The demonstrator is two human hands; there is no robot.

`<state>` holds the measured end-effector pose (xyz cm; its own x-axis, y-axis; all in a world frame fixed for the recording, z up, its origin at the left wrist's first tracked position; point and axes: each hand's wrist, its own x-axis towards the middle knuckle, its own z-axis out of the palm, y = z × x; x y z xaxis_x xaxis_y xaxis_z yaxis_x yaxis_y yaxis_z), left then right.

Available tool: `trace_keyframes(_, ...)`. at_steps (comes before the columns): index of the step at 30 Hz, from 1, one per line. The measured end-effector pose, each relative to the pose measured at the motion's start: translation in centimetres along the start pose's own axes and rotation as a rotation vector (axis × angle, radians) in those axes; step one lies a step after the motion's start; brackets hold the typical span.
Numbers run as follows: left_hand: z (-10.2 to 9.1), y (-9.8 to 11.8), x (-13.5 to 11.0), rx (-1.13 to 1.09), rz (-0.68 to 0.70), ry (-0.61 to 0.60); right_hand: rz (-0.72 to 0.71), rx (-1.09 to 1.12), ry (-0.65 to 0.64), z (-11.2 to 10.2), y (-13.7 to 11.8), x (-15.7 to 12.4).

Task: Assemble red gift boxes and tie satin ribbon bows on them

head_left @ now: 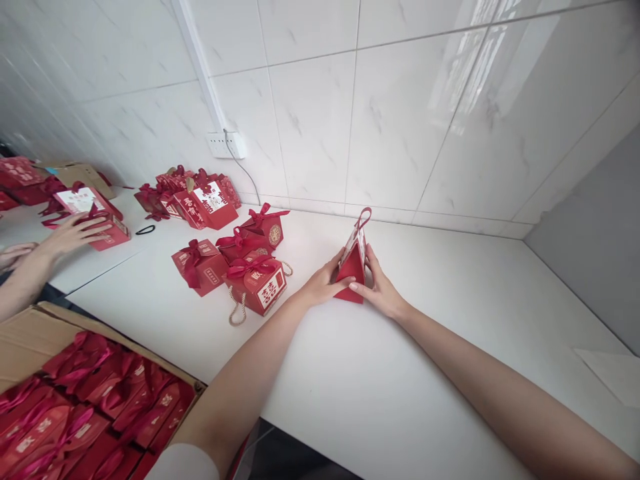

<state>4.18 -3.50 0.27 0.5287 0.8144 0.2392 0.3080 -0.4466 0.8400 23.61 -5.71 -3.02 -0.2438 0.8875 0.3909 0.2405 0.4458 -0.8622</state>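
Note:
A red paper gift box (354,270) with a peaked top and a ribbon loop (365,217) above it stands on the white table. My left hand (326,280) presses its left side, the thumb across the lower front. On the other side, my right hand (379,285) grips the box, its thumb close to the left one. Part of the box is hidden behind my fingers. To the left stand several finished-looking red boxes with bows, among them one with rope handles (257,287) and a plainer one (200,267).
Another person's hand (75,233) touches a red box (114,230) at the far left. A cardboard carton (30,340) full of ribboned red boxes sits at lower left. More boxes (215,203) stand near the wall below a power socket (226,145). A black loop (145,230) lies nearby.

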Motion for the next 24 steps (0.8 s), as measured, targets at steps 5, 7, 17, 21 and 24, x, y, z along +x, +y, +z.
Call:
trace_keyframes(5, -1.5, 4.0, -0.9, 0.263, -0.094, -0.015, 0.060, 0.074, 0.073, -0.1, 0.6, 0.3)
trace_keyframes(7, -3.3, 6.7, -1.9, 0.485, -0.060, 0.068, 0.084, 0.082, 0.116, 0.0, 0.8, 0.3)
trace_keyframes(17, -18.4, 2.9, -8.5, 0.350, -0.375, 1.395, 0.079, 0.020, 0.127, 0.4, 1.5, 0.1)
trace_keyframes(21, -18.0, -0.4, -8.0, 0.304, -0.574, 1.344, 0.104, 0.026, 0.147, 0.4, 1.1, 0.0)
trace_keyframes(24, -16.5, -0.7, -6.5, 0.260, -0.629, 1.282, 0.147, 0.050, 0.191, 0.4, 0.7, 0.0)
